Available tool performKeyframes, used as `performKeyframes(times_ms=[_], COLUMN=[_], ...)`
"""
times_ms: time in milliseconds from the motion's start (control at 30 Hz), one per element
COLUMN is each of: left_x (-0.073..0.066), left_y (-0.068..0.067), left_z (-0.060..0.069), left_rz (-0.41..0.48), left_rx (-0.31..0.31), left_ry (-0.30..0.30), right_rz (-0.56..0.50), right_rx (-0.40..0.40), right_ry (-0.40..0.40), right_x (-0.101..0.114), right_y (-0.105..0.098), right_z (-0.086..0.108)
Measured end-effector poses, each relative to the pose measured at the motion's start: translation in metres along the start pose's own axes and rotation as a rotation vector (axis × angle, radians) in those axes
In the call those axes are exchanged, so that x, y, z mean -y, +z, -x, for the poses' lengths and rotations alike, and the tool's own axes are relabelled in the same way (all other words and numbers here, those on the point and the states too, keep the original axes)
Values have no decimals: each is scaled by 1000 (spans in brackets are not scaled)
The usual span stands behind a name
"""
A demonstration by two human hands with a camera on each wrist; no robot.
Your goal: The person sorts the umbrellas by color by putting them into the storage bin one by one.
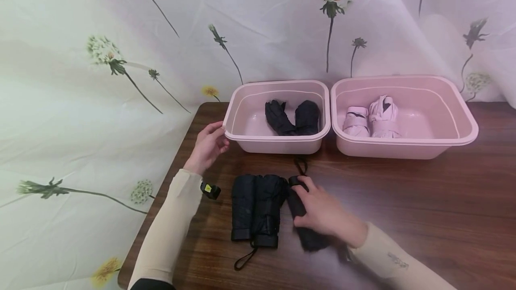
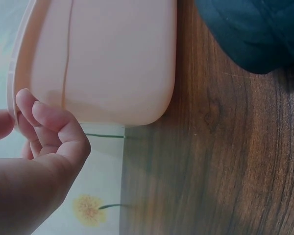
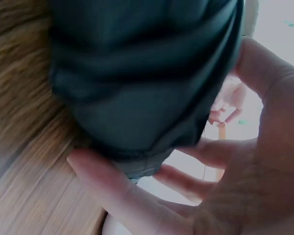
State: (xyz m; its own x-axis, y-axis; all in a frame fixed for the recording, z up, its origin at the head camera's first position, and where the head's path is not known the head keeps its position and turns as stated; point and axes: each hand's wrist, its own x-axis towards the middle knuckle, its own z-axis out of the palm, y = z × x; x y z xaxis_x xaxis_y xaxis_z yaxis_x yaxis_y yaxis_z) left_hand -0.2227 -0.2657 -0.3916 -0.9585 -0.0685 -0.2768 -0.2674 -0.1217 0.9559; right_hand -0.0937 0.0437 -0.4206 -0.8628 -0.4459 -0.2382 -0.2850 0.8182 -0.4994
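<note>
My left hand [image 1: 209,145] pinches the left rim of the smaller pink bin [image 1: 278,144]; in the left wrist view the fingers of that hand [image 2: 49,132] curl at the rim of the bin [image 2: 112,63]. My right hand [image 1: 322,207] grips a folded black umbrella [image 1: 297,205] on the table, its strap loop pointing toward the bins. The right wrist view has the black fabric [image 3: 137,98] between the thumb and fingers of the right hand [image 3: 225,171]. Directly left of it, two more black folded umbrellas [image 1: 242,207] [image 1: 268,209] lie side by side.
Two black folded umbrellas [image 1: 307,117] lie inside the smaller bin. A larger pink bin [image 1: 403,149] stands to its right, holding two pink folded umbrellas [image 1: 384,117]. Behind the wooden table [image 1: 423,200] hangs a cloth [image 1: 274,21] with flower prints.
</note>
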Motion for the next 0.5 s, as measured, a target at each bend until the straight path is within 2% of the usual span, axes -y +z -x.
performKeyframes(times_ms=[167, 367, 500], left_x=[0, 0, 0], left_y=[0, 0, 1], left_z=[0, -1, 0], left_rz=[1, -1, 2], left_rx=[-2, -3, 0], left_ry=[-4, -6, -5], right_rz=[40, 53, 121], right_rx=[19, 22, 9], right_ry=[11, 63, 59], right_x=[-4, -3, -2], right_y=[-4, -3, 0], right_z=[2, 4, 6])
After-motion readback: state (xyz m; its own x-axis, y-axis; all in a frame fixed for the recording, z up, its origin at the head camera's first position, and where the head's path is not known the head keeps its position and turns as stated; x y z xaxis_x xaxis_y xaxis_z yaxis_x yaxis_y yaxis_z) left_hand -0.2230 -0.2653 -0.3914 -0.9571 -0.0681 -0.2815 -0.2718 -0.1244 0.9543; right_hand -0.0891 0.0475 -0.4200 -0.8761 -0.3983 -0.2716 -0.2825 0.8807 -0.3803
